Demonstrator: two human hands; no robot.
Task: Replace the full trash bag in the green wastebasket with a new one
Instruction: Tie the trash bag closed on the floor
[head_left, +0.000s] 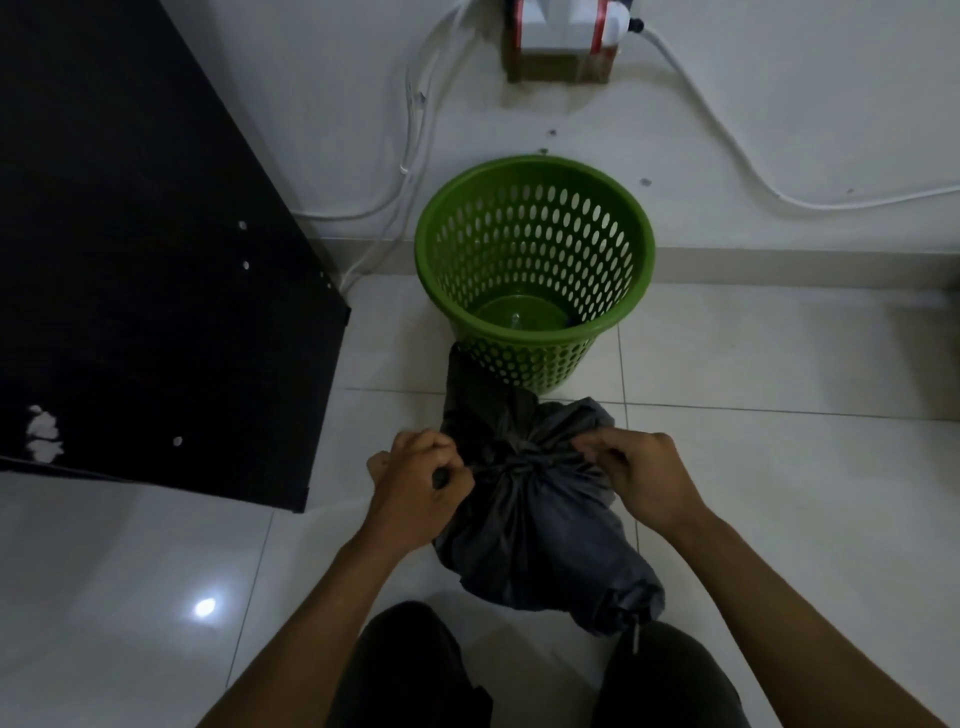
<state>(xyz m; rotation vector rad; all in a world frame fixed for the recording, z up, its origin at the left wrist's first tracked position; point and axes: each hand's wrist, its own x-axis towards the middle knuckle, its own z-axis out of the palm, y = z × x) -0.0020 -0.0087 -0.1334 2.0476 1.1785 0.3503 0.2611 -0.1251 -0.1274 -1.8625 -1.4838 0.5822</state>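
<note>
A full dark trash bag (540, 514) lies on the white tiled floor (779, 415), just in front of the empty green wastebasket (535, 244); left hand (415, 483) and right hand (639, 483) each pinch gathered plastic, seemingly tightening a knot; no new liner is visible, so fitting one remains.

Single head-worn wide-angle view, facing forward and steeply down at the tiled floor (753, 467). Forearms and knees fill the near edge. The wall (727, 104) closes the top.
</note>
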